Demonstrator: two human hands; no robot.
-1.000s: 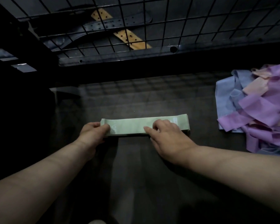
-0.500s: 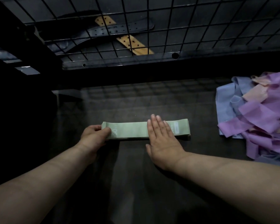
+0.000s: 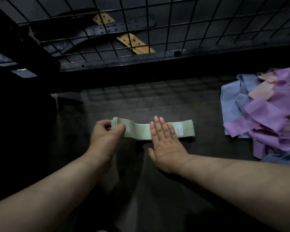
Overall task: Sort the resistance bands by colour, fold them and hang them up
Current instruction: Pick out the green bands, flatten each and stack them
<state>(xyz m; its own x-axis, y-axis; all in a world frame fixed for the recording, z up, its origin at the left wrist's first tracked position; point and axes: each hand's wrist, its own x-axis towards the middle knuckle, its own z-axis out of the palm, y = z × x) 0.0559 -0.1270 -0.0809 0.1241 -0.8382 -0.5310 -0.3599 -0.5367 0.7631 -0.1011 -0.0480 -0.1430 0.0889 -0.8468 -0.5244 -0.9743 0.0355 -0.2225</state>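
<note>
A stack of pale green resistance bands [image 3: 185,129] lies flat across the middle of the dark table [image 3: 157,104]. My left hand [image 3: 105,138] pinches the stack's left end between thumb and fingers and lifts it slightly off the table. My right hand [image 3: 166,141] lies flat with straight fingers, pressing down on the middle of the green bands. At the right edge sits a loose heap of purple [image 3: 264,113], blue [image 3: 231,101] and peach [image 3: 261,91] bands.
A black wire grid panel [image 3: 157,22] rises behind the table. Behind the grid lie a dark perforated strap [image 3: 107,29] and a tan perforated strap [image 3: 134,42]. The left side is very dark.
My right hand went from curled fingers on the band to a flat palm pressing its middle. My left hand has raised the band's left end and moved it a little to the right.
</note>
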